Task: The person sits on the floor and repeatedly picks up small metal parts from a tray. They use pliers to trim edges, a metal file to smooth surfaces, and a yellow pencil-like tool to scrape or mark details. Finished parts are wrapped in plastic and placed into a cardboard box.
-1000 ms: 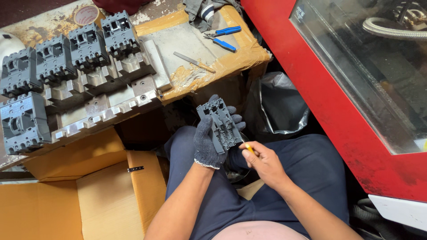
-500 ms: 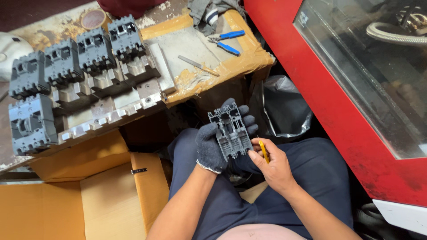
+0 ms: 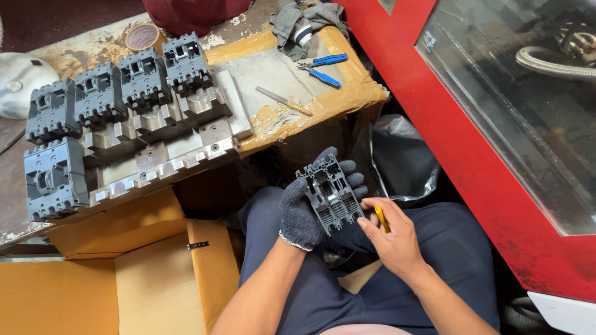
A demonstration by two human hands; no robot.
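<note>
Item: grey moulded housing (image 3: pixel 330 197), over the lap, just below centre of view.

Left hand (image 3: pixel 302 211), in a dark knit glove: fingers wrapped round the housing from behind, tips showing past its 2 o'clock edge, thumb along the 8 o'clock side. Clamped on the part, ribbed inner face up.

Right hand (image 3: pixel 392 239), bare: fingers closed on a small yellow tool (image 3: pixel 380 218), thumb just beside the housing's 4 o'clock corner. The tool's tip is hidden; whether it touches the plastic cannot be told.

Surroundings: bench (image 3: pixel 323 105) at 12 o'clock, wrapped in tan tape; five like housings (image 3: pixel 99 93) on metal blocks (image 3: pixel 167 149) at 10 o'clock; blue pliers (image 3: pixel 323 67) and a file (image 3: pixel 282 100) at 12; tape roll (image 3: pixel 142 36) at 11; rag (image 3: pixel 298 25) at 12; cardboard box (image 3: pixel 149 279) at 8; black bag (image 3: pixel 397 161) at 2; red cabinet (image 3: pixel 472 149) at 3.

Risks, as judged:
- Part held in the air, unsupported; a hard push from the tool could twist it out of the glove and drop it between the knees.
- Tool slip toward the left palm; knit fabric gives little guard.
- Thin ribs may chip under prying.
- Bare right thumb near sharp moulded edges.
</note>
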